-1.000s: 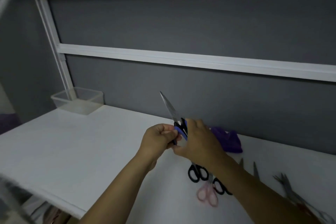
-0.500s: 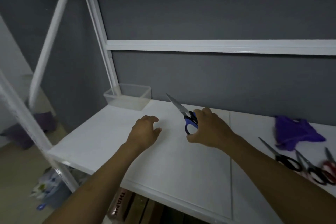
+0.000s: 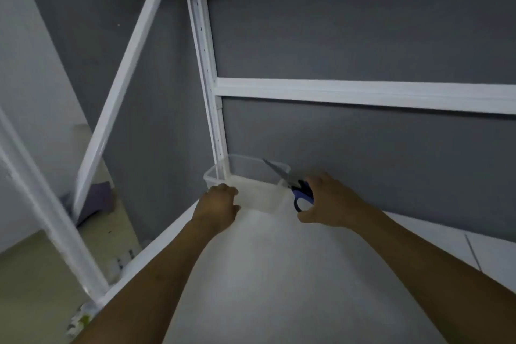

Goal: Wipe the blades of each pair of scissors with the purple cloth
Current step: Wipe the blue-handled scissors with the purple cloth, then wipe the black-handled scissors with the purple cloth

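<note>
My right hand (image 3: 331,201) grips the blue-and-black handles of a pair of scissors (image 3: 291,186). Its closed silver blades point up and left, over the right end of a clear plastic container (image 3: 251,195). My left hand (image 3: 219,204) is at the container's near left corner, fingers curled at its wall; whether it grips the rim is unclear. The purple cloth and the other scissors are out of view.
The container stands at the back left corner of the white table (image 3: 279,274), against a white frame post (image 3: 208,78) and a grey wall. The table's left edge drops to the floor, where a purple thing (image 3: 97,198) lies.
The view has swung left, so the cloth and the other scissors have left it. Both hands moved left to the container; the right carried the scissors over it and the left reached its corner.
</note>
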